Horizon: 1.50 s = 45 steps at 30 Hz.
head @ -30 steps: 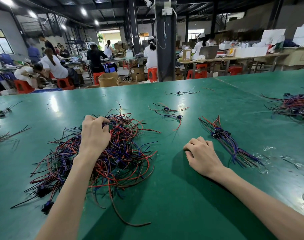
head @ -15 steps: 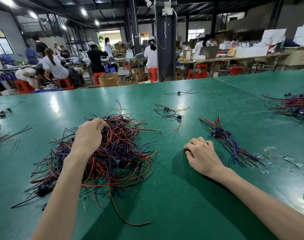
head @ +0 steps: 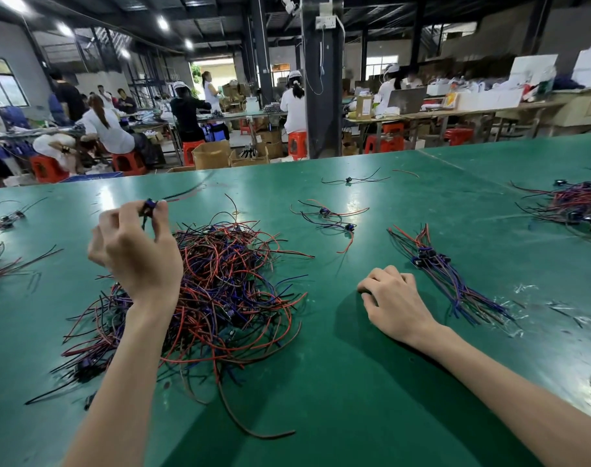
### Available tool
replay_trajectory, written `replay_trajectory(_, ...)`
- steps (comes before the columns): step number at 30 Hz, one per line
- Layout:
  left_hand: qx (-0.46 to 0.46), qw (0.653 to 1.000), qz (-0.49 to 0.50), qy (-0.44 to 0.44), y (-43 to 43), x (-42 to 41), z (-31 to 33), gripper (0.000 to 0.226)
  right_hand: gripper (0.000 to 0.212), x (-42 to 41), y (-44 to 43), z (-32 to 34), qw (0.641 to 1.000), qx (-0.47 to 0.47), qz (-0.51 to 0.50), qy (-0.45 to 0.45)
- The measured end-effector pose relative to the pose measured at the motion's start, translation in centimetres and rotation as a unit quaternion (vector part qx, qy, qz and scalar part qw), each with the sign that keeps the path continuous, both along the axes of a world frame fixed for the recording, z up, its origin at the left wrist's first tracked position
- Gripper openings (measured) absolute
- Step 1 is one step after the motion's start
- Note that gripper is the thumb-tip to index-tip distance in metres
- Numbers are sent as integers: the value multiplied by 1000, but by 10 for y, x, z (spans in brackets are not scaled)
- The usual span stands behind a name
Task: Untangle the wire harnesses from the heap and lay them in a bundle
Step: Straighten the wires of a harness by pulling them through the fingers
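Landmark for all positions: the tangled heap of red, blue and black wire harnesses (head: 220, 298) on the green table top (head: 338, 382).

Nearest to the camera, a single loose red wire trailed out of the heap's near edge. Right hand (head: 393, 303) rested knuckles-up on the table just right of the heap, fingers curled under into a loose fist, nothing visibly held. Left hand (head: 135, 251) was raised above the heap's left side; thumb and fingertips pinched a small dark blue connector (head: 148, 207), its wires hanging toward the heap behind the palm.

Right of the heap, beyond the right hand, lay a straightened bundle of blue and red harnesses (head: 445, 274), connectors grouped at its far end. Behind the heap to the right, two loose harnesses (head: 331, 217) lay apart. Further back, one black-wired harness (head: 349, 179). Far right of the heap, a second tangled pile (head: 577, 203). Left of the heap, loose wire ends (head: 1, 264) at the frame edge.
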<state>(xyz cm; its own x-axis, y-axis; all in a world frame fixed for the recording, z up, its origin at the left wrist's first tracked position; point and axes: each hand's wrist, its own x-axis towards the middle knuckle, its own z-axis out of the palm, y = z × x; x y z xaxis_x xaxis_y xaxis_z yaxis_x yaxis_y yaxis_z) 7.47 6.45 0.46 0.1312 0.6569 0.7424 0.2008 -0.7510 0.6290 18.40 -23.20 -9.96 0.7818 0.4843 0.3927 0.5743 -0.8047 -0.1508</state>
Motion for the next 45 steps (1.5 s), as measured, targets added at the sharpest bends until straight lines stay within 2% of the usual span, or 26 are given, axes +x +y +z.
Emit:
replay_trajectory(2,-30,996,-62,-57,-8,1,3,39,24,-1,0,1,1000,5,2,1)
replay_trajectory(4,-103,980,-163,-51,-16,5,4,39,24,-1,1,1,1000,7,1,4)
replay_trajectory(7,-211,925,-314,20,-41,11,-4,26,23,-1,1,1,1000,20,1,13)
replay_trajectory(13,-359,803,-470,76,-100,23,-43,23,16,-5,3,9,985,153,61,44)
replay_trajectory(15,-395,765,-501,86,-113,25,-58,20,14,-10,5,15,956,237,114,134)
replay_trajectory(18,-416,727,-534,118,-128,27,-78,15,15,-20,11,23,855,363,166,330)
replay_trajectory(20,-415,710,-552,139,-134,27,-88,12,17,-23,13,24,821,399,159,376)
replay_trajectory(24,-390,704,-571,160,-141,25,-98,11,13,-26,14,25,766,459,135,430)
replay_trajectory(27,-357,707,-585,173,-144,24,-100,8,6,-26,15,26,737,481,125,458)
replay_trajectory(29,-350,710,-586,176,-145,23,-98,15,5,-26,15,26,722,491,120,471)
replay_trajectory(32,-375,707,-577,163,-144,24,-97,26,5,-26,16,27,715,497,115,479)
replay_trajectory(37,-350,738,-549,179,-142,26,-99,18,4,-27,20,25,719,505,109,465)
replay_trajectory(40,-391,711,-560,169,-143,26,-99,20,4,-25,22,27,716,522,92,455)
replay_trajectory(43,-375,715,-560,187,-142,26,-99,20,8,-19,18,31,692,557,71,453)
replay_trajectory(45,-386,700,-571,187,-141,26,-99,19,9,-15,14,32,688,566,57,450)
